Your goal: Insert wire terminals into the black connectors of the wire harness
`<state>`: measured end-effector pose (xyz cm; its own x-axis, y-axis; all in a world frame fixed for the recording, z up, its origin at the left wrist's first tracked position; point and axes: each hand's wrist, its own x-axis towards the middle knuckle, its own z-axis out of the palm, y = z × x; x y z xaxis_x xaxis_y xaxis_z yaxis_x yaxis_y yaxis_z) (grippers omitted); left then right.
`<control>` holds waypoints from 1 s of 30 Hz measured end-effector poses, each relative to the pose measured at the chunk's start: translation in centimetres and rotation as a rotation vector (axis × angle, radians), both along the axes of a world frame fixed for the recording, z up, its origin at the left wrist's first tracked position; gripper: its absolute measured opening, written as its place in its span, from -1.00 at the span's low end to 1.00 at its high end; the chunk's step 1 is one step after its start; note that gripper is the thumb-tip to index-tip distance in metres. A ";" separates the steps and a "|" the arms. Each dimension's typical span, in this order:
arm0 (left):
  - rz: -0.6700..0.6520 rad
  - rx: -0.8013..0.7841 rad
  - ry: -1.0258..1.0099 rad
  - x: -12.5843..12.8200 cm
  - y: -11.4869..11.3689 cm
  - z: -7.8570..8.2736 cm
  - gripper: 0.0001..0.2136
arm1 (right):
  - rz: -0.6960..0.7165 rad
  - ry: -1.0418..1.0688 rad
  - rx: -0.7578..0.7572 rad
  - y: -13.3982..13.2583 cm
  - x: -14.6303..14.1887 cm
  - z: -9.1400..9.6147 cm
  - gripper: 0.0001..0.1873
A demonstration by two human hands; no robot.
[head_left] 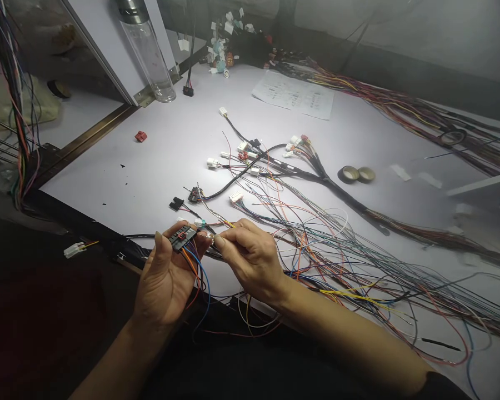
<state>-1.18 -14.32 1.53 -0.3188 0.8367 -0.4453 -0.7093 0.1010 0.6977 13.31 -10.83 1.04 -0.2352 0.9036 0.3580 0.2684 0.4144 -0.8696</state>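
- Right arm [341,328] comes in from the bottom right, and the left arm [112,355] comes up from the bottom left.
- The left hand [162,283] holds a dark plug [183,238] by the front edge of the counter [87,183]. Its fingers curl around the plug, with the thumb at one end.
- Orange wires [191,262] and a blue wire [209,291] hang down from the plug.
- The right hand [252,258] has its fingers pinching small shiny wire ends [207,237], just beside the plug. I cannot tell if they touch it.
- A big tangle of thin wires [337,261] lies past the right hand.
- Farther back are a red block [140,136], two tape rolls [350,174], a paper sheet [294,94] and a clear bottle [152,61].
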 end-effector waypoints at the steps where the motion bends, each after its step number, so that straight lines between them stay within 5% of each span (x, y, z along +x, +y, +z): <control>1: -0.002 0.000 0.001 0.0 0.0 0.0 -0.58 | -0.004 -0.009 0.004 0.0 0.0 0.0 -0.80; 16: -0.015 0.019 0.022 -0.2 0.1 -0.1 -0.61 | -0.011 0.038 -0.063 0.2 0.1 -0.6 -0.88; 30: -0.066 0.086 0.049 -0.4 -0.1 -0.5 -0.67 | -0.084 -0.035 0.166 -0.3 -0.1 -0.5 -0.86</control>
